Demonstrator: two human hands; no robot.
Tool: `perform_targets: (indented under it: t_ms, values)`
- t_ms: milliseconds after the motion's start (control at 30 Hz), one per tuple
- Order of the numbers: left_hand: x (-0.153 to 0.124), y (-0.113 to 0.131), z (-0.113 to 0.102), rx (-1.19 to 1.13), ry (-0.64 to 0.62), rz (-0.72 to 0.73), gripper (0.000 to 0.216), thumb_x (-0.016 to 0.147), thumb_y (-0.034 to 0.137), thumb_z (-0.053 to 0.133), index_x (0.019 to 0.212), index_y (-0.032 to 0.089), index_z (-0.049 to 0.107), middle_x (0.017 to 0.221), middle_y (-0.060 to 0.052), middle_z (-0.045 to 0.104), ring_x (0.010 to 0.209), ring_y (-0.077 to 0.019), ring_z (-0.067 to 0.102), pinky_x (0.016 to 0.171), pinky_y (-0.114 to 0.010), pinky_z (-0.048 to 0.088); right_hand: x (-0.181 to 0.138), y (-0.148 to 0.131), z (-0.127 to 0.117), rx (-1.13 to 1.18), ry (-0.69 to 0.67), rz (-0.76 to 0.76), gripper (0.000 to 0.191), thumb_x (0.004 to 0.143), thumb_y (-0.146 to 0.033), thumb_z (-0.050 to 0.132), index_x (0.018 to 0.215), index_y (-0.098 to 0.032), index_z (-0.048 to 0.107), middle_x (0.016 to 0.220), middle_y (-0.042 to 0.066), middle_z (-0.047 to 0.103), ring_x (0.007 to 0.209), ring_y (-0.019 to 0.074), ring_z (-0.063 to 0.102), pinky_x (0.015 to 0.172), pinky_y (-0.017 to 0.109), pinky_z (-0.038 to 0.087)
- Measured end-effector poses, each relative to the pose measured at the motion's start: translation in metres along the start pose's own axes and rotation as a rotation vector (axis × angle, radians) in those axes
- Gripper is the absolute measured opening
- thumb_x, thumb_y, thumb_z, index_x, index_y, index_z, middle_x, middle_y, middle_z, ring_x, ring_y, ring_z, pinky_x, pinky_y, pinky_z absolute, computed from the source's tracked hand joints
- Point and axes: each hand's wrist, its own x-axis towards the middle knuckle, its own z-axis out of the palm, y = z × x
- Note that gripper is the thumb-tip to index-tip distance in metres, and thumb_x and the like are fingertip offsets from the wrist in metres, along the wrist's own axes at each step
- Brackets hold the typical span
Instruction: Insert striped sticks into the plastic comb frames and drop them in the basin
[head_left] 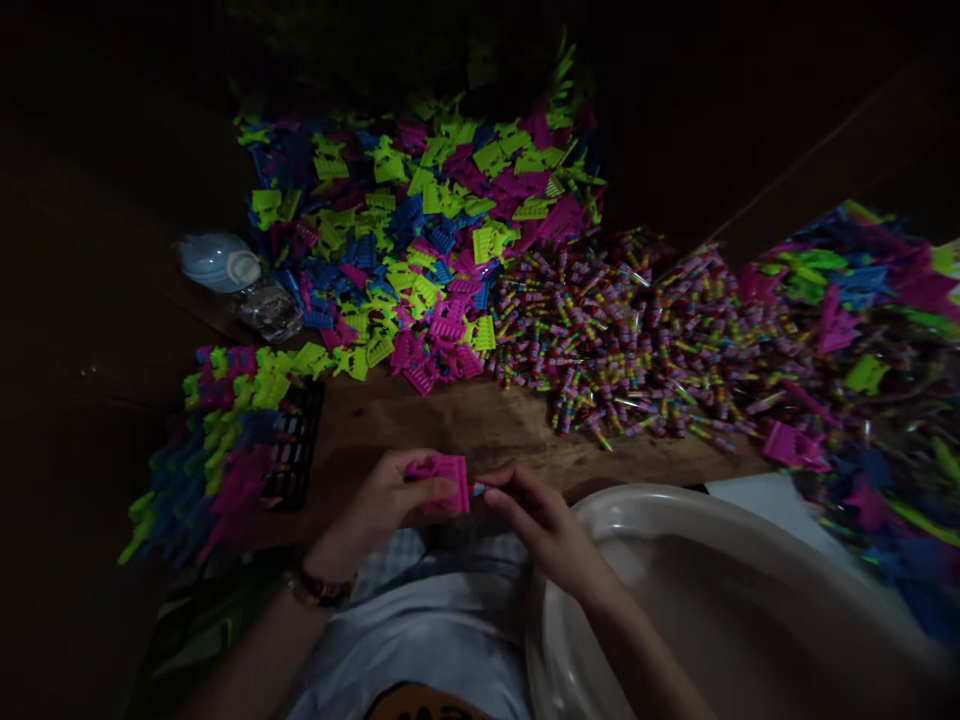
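Note:
My left hand (390,500) is closed around a pink plastic piece (450,482) with a ridged body, above the near edge of the wooden table (375,420). From the right, my right hand (540,515) pinches a small, thin tube (478,489) by its end. The tube's other end meets the right edge of the pink piece; whether it sits inside cannot be made out. Beyond my hands lie a heap of pink, yellow-green and blue plastic pieces (420,200) and a heap of small colourful tubes (600,330).
A black slotted rack (304,450) stands at the left, with rows of plastic pieces (217,440) beside and over it. A bottle with a blue top (217,262) lies behind. A large pale basin (645,505) is at my right, with more mixed pieces (862,290) past it.

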Motion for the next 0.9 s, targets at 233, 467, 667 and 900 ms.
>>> perform_targets:
  t_ms: [233, 467, 667, 900]
  values:
    - [-0.032, 0.053, 0.019, 0.169, 0.136, 0.29, 0.013, 0.071, 0.027, 0.069, 0.076, 0.015, 0.069, 0.071, 0.0, 0.059, 0.065, -0.0116, 0.054, 0.058, -0.018, 0.043, -0.021, -0.074, -0.009, -0.352, 0.266, -0.252, 0.016, 0.089, -0.02, 0.052, 0.103, -0.023, 0.058, 0.086, 0.004, 0.068, 0.079, 0.0157, 0.067, 0.066, 0.022, 0.053]
    - [-0.046, 0.065, 0.027, 0.291, 0.15, 0.541, 0.024, 0.073, 0.013, 0.07, 0.095, 0.023, 0.072, 0.101, -0.004, 0.071, 0.094, -0.017, 0.065, 0.083, -0.023, 0.051, -0.032, -0.089, 0.004, -0.558, 0.326, -0.365, 0.021, 0.088, -0.012, 0.052, 0.107, -0.021, 0.053, 0.085, 0.004, 0.067, 0.068, 0.0138, 0.064, 0.06, 0.022, 0.053]
    - [-0.049, 0.07, 0.018, 0.169, -0.077, 0.478, 0.033, 0.07, 0.006, 0.071, 0.094, 0.029, 0.073, 0.107, 0.0, 0.071, 0.099, -0.0162, 0.066, 0.086, -0.02, 0.052, -0.038, -0.096, 0.007, -0.544, 0.234, -0.372, 0.021, 0.089, -0.012, 0.048, 0.107, -0.023, 0.051, 0.085, 0.004, 0.065, 0.07, 0.015, 0.064, 0.061, 0.023, 0.052]
    - [-0.04, 0.061, 0.009, 0.073, -0.164, 0.204, 0.023, 0.07, 0.01, 0.071, 0.088, 0.023, 0.075, 0.106, -0.005, 0.071, 0.089, -0.0191, 0.069, 0.068, -0.018, 0.055, -0.031, -0.088, -0.008, -0.263, -0.002, -0.192, 0.013, 0.09, -0.014, 0.047, 0.098, -0.023, 0.051, 0.085, 0.001, 0.062, 0.078, 0.0116, 0.061, 0.068, 0.019, 0.048]
